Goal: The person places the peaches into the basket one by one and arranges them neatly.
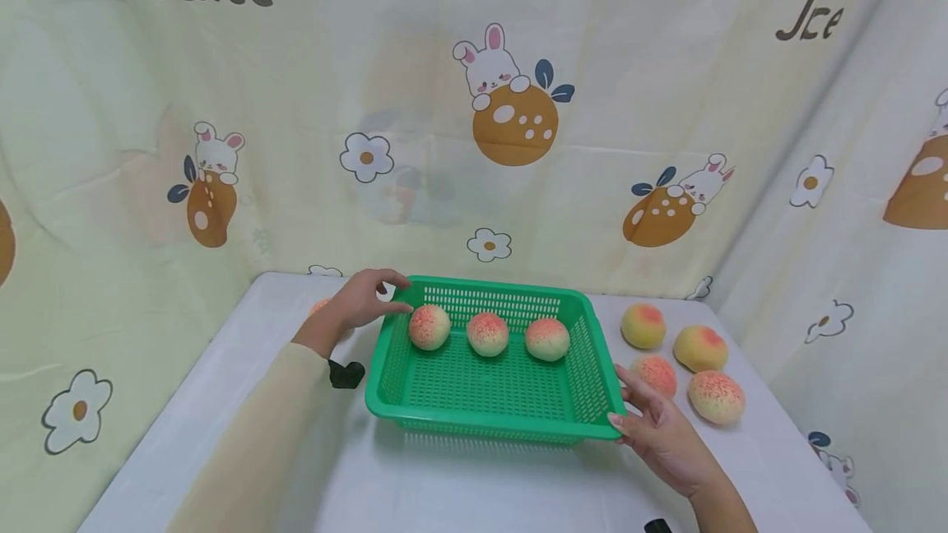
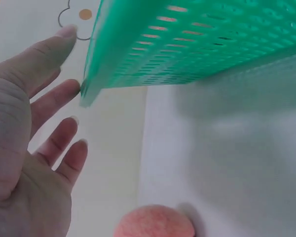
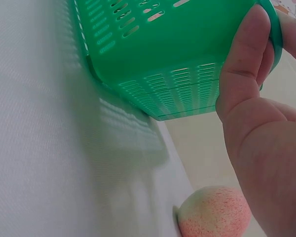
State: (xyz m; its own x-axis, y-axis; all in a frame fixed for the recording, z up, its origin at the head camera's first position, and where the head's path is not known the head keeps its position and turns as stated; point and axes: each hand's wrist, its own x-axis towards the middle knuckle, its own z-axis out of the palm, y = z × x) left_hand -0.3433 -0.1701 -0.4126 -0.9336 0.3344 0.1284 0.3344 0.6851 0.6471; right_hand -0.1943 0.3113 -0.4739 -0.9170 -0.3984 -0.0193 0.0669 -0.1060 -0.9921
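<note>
A green plastic basket [image 1: 474, 426] is in the middle of the head view, with three peaches [image 1: 487, 334] lined up along its far side. My left hand [image 1: 361, 298] is at the basket's far left corner. In the left wrist view its fingers are fairly straight, and a fingertip [image 2: 71, 90] touches the rim. On the near right corner, my right hand [image 1: 655, 430] pinches the rim between thumb and fingers. The right wrist view shows the thumb [image 3: 249, 44] against the basket's green wall [image 3: 187, 44]. Whether the basket's base touches the table is unclear.
Right of the basket lie two yellowish peaches [image 1: 643, 326] and two pinker peaches [image 1: 716, 397]. Another peach [image 2: 155, 222] lies near my left wrist, mostly hidden in the head view. A patterned curtain [image 1: 415, 212] hangs behind the white table [image 1: 474, 492].
</note>
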